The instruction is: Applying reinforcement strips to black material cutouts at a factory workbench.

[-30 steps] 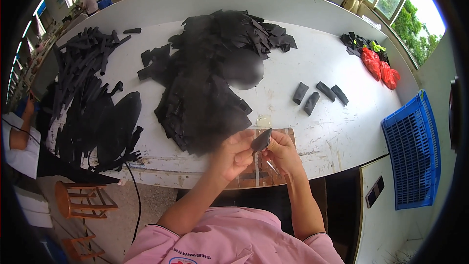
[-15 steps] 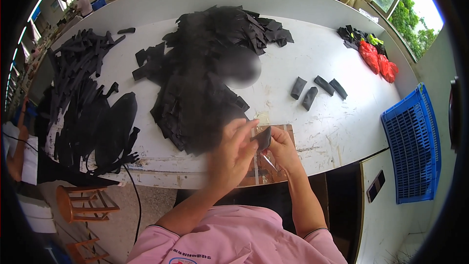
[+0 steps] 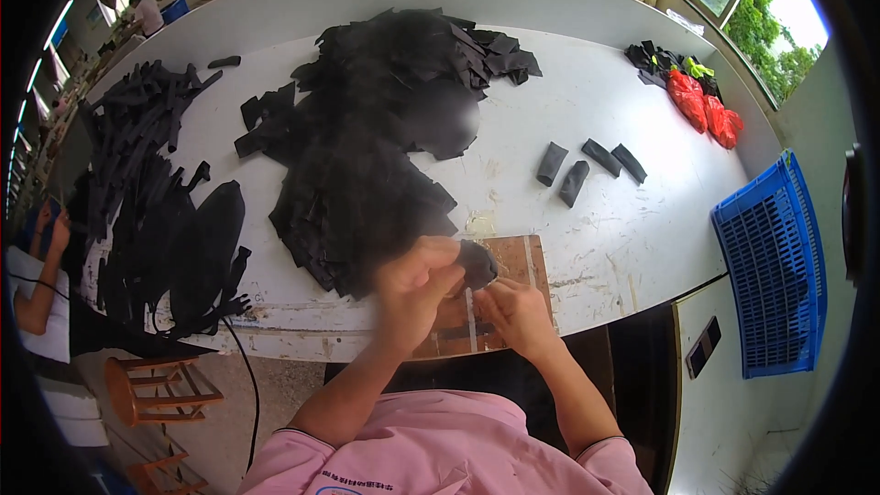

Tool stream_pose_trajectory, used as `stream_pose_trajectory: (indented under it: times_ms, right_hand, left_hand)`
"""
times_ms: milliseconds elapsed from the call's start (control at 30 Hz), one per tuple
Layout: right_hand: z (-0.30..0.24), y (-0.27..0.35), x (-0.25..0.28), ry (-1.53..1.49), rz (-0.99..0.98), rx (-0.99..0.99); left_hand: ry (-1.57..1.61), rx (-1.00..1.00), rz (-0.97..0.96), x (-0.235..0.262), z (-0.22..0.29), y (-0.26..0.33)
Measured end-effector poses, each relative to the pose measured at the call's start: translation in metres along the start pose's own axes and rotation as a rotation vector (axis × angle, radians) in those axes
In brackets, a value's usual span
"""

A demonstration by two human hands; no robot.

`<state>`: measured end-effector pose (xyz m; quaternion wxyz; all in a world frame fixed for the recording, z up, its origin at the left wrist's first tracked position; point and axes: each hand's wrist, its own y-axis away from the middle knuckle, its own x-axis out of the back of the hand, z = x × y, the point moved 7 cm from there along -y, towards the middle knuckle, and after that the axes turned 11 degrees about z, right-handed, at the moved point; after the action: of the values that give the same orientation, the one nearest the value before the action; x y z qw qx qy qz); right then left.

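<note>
A small black fabric piece, rounded and folded, is held up over the brown board at the table's near edge. My left hand has thumb and fingers closed on its left side. My right hand is closed, its fingertips pinching the lower right edge of the same piece. No metal tool shows in the right hand now; its palm side is hidden. Just beyond my left hand lies a large heap of black fabric pieces, part of it smeared by a blur.
Several small black fabric tubes lie to the right. Long black strips are piled at the left. Red plastic bags sit far right, near a blue plastic basket. A phone and wooden stool are nearby.
The fabric piece has turned and moved slightly left. Both hands have shifted; the thin metal tool seen by the right hand is out of sight. The whole view has moved a little.
</note>
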<state>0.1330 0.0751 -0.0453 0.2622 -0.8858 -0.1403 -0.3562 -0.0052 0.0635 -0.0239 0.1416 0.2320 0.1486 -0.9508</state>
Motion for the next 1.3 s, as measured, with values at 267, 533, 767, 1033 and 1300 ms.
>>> stream_pose_trajectory:
  times_ms: [267, 533, 767, 1033, 1300]
  right_hand:
    - [-0.058, -0.041, 0.051, 0.130, 0.165, 0.120]
    - [-0.034, -0.025, 0.019, 0.040, 0.176, 0.117]
    - [-0.033, -0.023, 0.029, -0.198, 0.214, 0.114]
    - [-0.008, -0.013, 0.005, -0.221, 0.105, 0.022]
    - [-0.046, -0.036, 0.036, -0.016, 0.049, 0.094]
  left_hand:
    - [0.072, -0.010, -0.046, -0.011, 0.020, -0.003]
    - [0.108, 0.142, -0.031, -0.003, 0.004, 0.004]
    - [-0.340, 0.088, -0.305, -0.040, 0.015, -0.011]
    - [-0.455, -0.052, -0.258, -0.046, 0.031, -0.005]
    - [0.178, 0.000, -0.001, -0.024, 0.041, -0.014]
